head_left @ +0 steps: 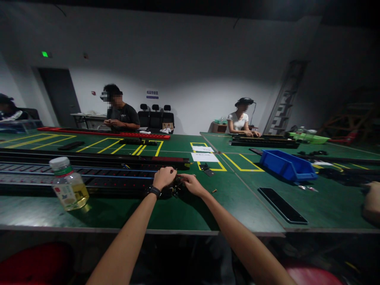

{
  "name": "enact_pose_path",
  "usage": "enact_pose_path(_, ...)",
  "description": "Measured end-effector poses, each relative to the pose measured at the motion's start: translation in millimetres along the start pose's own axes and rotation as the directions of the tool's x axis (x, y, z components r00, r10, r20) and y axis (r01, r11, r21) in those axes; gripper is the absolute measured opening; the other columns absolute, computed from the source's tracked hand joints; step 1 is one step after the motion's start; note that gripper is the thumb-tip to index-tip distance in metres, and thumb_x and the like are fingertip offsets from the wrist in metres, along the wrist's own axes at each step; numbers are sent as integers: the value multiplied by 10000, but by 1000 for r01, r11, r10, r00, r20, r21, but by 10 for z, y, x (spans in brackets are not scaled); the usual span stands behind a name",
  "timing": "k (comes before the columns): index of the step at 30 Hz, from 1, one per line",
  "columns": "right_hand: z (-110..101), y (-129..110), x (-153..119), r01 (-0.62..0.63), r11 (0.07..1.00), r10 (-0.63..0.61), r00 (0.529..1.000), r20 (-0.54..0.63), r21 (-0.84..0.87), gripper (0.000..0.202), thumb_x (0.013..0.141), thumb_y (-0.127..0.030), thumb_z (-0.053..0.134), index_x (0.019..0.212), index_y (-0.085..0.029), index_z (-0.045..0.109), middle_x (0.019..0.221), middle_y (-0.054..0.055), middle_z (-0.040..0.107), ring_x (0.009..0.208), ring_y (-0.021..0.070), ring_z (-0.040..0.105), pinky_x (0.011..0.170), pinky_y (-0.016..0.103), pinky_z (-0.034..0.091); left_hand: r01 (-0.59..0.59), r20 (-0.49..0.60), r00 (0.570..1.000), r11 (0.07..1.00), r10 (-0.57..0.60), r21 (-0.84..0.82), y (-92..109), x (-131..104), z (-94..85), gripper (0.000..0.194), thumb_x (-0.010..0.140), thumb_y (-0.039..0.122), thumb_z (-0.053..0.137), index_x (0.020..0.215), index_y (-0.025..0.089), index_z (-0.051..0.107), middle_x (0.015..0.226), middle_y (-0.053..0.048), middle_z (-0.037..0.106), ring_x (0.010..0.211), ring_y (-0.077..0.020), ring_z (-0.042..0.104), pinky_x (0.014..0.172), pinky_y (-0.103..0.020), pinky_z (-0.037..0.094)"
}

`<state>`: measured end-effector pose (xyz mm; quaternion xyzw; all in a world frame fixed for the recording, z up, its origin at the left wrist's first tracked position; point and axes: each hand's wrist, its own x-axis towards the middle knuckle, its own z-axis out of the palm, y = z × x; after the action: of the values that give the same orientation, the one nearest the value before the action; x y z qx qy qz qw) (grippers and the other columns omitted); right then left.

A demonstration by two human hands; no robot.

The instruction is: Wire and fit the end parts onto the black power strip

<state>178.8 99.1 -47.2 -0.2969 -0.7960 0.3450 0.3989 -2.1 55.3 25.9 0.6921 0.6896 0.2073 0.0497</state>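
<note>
Working: both hands meet at the right end of a long black rail (89, 176) on the green bench (178, 213), over a small dark part (177, 187) that is too small to make out.
Left hand (165, 177): curled into a fist on the rail end, grip pressed together; what it pinches I cannot tell. A dark watch (154, 191) sits on the wrist.
Right hand (190, 183): fingers folded onto the dark part, touching the left hand; grip closed, on what exactly I cannot tell.
Screw (214, 190): a small brass piece lying loose on the bench just right of the right hand.
Bottle (69, 183): clear plastic, white cap, tilted, holding yellow liquid in its lower part; stands near the front edge, well left of the hands.
Bin (287, 165): blue, open-topped, on the bench to the right; contents hidden by its wall.
Papers (204, 156): white sheets inside a yellow-taped box beyond the hands.
Slab (282, 205): flat black strip right of the hands.
Others: two people sit at the far benches, hands on their own rails.
</note>
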Motion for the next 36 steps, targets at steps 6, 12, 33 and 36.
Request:
enact_pose_path(6, 39, -12, 9, -5, 997, 4, 1000, 15, 80, 585, 740, -65, 468, 1232, -179, 763, 1198, 69, 793, 1096, 234, 744, 1058, 424, 550, 7, 1, 1000, 1000, -7, 10, -3, 15, 9, 370, 980, 432, 456, 973, 265, 786, 1052, -106, 806, 1011, -284, 743, 795, -309, 502)
enact_pose_path(12, 36, -70, -19, -115, 993, 103, 962, -252, -32, 352, 900, -241, 550, 1148, -163, 788, 1072, 99, 813, 933, 237, 775, 880, 349, 603, -3, 0, 1000, 1000, 3, 21, -12, 10, 17, 365, 989, 446, 456, 967, 278, 780, 1046, -92, 809, 1005, -281, 745, 810, -313, 505)
enact_pose_path(33, 26, -411, -262, -245, 519, 275, 955, -111, -819, 207, 1006, -210, 500, 1086, -194, 690, 1062, 112, 777, 967, 247, 740, 770, 295, 462, -85, -14, 996, 990, 87, 113, 45, -139, -28, 316, 1007, 309, 447, 903, 252, 740, 948, -85, 800, 923, -252, 750, 792, -303, 488)
enact_pose_path(36, 32, -470, -253, -228, 514, 293, 953, -81, -827, 219, 1007, -202, 490, 1098, -177, 689, 1067, 114, 766, 986, 254, 728, 781, 305, 471, -67, 5, 998, 992, 67, 108, 46, -137, -46, 310, 1015, 310, 449, 919, 256, 739, 960, -78, 802, 912, -240, 750, 770, -286, 479)
